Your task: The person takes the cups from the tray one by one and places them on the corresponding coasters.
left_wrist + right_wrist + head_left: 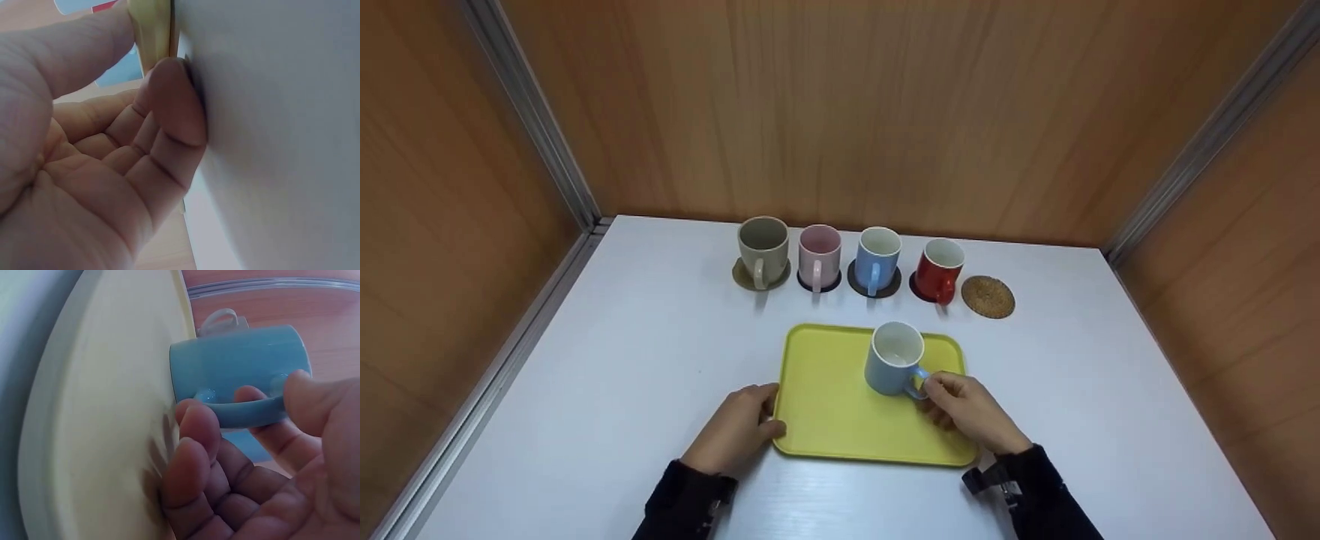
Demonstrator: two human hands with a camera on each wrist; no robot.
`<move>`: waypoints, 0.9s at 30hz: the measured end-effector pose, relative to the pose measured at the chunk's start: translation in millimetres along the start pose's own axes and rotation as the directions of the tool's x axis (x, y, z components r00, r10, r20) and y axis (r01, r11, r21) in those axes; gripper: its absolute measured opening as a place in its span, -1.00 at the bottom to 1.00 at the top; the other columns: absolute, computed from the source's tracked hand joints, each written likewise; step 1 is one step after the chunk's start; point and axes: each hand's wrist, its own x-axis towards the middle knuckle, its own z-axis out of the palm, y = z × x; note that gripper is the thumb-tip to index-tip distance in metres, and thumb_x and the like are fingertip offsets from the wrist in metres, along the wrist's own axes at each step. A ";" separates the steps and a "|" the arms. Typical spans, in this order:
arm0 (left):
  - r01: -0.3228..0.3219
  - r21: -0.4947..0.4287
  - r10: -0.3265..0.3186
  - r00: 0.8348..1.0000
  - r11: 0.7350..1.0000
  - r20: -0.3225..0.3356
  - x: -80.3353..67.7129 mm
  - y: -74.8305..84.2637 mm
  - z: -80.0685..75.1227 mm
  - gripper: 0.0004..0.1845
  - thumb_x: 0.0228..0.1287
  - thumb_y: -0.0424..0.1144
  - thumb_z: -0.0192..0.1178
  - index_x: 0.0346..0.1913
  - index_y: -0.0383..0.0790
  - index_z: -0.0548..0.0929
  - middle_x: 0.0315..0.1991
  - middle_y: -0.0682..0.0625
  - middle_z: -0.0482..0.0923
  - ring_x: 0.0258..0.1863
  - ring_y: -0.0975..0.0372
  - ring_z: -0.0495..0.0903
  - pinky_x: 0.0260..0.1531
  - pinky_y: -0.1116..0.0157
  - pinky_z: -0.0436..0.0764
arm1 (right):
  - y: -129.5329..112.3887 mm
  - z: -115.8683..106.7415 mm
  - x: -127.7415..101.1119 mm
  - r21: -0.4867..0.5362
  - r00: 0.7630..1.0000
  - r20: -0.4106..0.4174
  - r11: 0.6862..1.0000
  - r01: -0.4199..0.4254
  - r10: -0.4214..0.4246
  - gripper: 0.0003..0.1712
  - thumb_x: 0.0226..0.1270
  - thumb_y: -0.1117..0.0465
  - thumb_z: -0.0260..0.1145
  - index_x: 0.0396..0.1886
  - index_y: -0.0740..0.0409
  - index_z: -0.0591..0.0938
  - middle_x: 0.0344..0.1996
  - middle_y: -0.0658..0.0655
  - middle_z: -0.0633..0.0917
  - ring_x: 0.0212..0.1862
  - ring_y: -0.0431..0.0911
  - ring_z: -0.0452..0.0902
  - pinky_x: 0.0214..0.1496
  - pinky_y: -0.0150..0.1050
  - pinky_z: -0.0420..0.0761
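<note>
A light blue mug [889, 369] stands upright on the right half of a yellow tray [825, 405]. My right hand [971, 409] holds the mug by its handle [247, 412], the thumb at its upper end and fingers curled around it in the right wrist view. At the tray's left edge is my left hand [735, 429]. The left wrist view shows its thumb [84, 50] against the yellow rim [151, 34], with fingertips on the underside. Whether the mug's base fully touches the tray is hard to tell.
Behind the tray, a row of mugs sits on coasters: beige [763, 251], pink [819, 255], blue [876, 259] and red [937, 270]. A bare woven coaster [988, 297] lies at the row's right end. Wooden panels [840, 112] enclose the white table [622, 360].
</note>
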 end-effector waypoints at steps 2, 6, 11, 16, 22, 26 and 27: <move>0.000 0.001 0.000 1.000 1.000 0.001 -0.1 -0.5 0.2 -0.78 0.09 -0.30 0.43 -0.25 -0.18 0.59 -0.41 0.09 0.50 -0.40 0.26 0.44 -0.40 0.32 0.44 | -1.3 0.2 -1.3 0.002 1.000 0.001 1.000 0.000 0.000 -0.44 0.46 -0.25 0.10 -0.11 0.14 0.69 -0.20 0.22 0.72 -0.29 -0.02 0.61 -0.29 -0.19 0.60; -0.008 -0.001 0.008 1.000 1.000 -0.003 -0.1 -0.8 -0.3 -0.78 0.08 -0.31 0.43 -0.27 -0.18 0.58 -0.42 0.09 0.51 -0.40 0.27 0.45 -0.40 0.33 0.44 | -2.9 -1.2 -2.8 -0.003 1.000 0.006 1.000 -0.002 0.002 -0.34 0.47 -0.31 0.02 -0.19 0.20 0.69 -0.23 0.23 0.73 -0.32 -0.04 0.62 -0.31 -0.20 0.60; -0.008 -0.005 0.008 1.000 1.000 -0.005 0.8 -0.1 -1.7 -0.77 0.07 -0.32 0.43 -0.26 -0.19 0.58 -0.41 0.08 0.51 -0.40 0.26 0.45 -0.38 0.31 0.45 | -3.5 -6.4 -3.4 0.004 0.998 0.056 0.999 -0.040 0.039 -0.26 0.44 -0.37 0.00 -0.21 0.25 0.66 -0.23 0.22 0.74 -0.34 -0.06 0.63 -0.33 -0.20 0.61; 0.020 -0.013 -0.020 1.000 1.000 -0.005 0.3 0.9 -1.6 -0.66 0.08 -0.32 0.43 -0.07 -0.26 0.61 -0.36 0.06 0.53 -0.36 0.25 0.46 -0.30 0.28 0.48 | -3.5 -11.4 -6.4 0.083 0.986 0.153 0.994 -0.076 0.063 -0.25 0.46 -0.34 0.00 -0.27 0.33 0.60 -0.22 0.27 0.75 -0.37 -0.08 0.66 -0.33 -0.19 0.68; 0.016 -0.007 -0.016 1.000 1.000 -0.011 -0.4 0.5 -0.3 -0.61 0.08 -0.32 0.43 -0.02 -0.31 0.60 -0.36 0.06 0.52 -0.36 0.26 0.46 -0.30 0.29 0.48 | -4.2 -12.3 -9.0 0.194 0.972 0.226 0.975 -0.110 0.065 -0.34 0.48 -0.30 0.01 -0.34 0.27 0.51 -0.18 0.31 0.71 -0.26 -0.02 0.71 -0.18 -0.11 0.73; 0.009 -0.008 -0.009 1.000 1.000 -0.011 -0.8 0.5 0.7 -0.64 0.07 -0.33 0.43 -0.05 -0.31 0.61 -0.38 0.06 0.52 -0.37 0.27 0.46 -0.33 0.31 0.48 | -3.7 -11.5 -10.4 0.220 0.972 0.224 0.968 -0.118 0.068 -0.37 0.49 -0.27 0.02 -0.38 0.23 0.49 -0.16 0.32 0.71 -0.21 0.02 0.73 -0.11 -0.06 0.73; 0.010 -0.007 -0.010 1.000 1.000 -0.011 -0.9 0.5 0.8 -0.64 0.07 -0.32 0.43 -0.06 -0.30 0.61 -0.38 0.06 0.52 -0.38 0.27 0.46 -0.34 0.31 0.47 | -3.6 -11.4 -10.8 0.223 0.973 0.221 0.967 -0.121 0.071 -0.37 0.49 -0.27 0.02 -0.39 0.23 0.49 -0.15 0.32 0.71 -0.21 0.03 0.73 -0.10 -0.05 0.73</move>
